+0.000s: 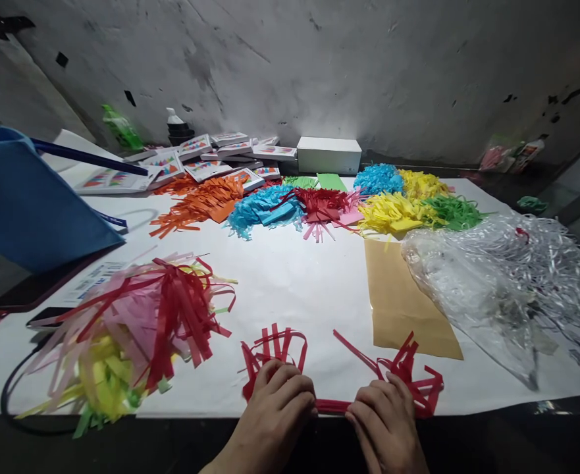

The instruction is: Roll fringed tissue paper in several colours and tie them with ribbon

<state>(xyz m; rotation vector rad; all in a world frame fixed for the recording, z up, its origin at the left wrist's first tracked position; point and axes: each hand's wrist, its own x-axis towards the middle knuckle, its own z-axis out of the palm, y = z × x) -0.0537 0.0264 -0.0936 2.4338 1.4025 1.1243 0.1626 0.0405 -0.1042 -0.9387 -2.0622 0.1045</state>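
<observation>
Where print stays unreadable, both hands on red fringed paper.

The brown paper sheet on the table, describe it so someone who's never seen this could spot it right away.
Start at the white-covered table and look right of centre, just beside the big clear plastic bag of shiny strips. The brown paper sheet lies flat there, below the yellow fringe pile. It is the only plain, uncut tan sheet; everything around it is brightly coloured and cut into strips.

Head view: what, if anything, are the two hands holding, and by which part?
A red fringed paper strip. The left hand and right hand pinch its uncut bottom band near the table edge, one on each side, fringes fanning upward.
</observation>
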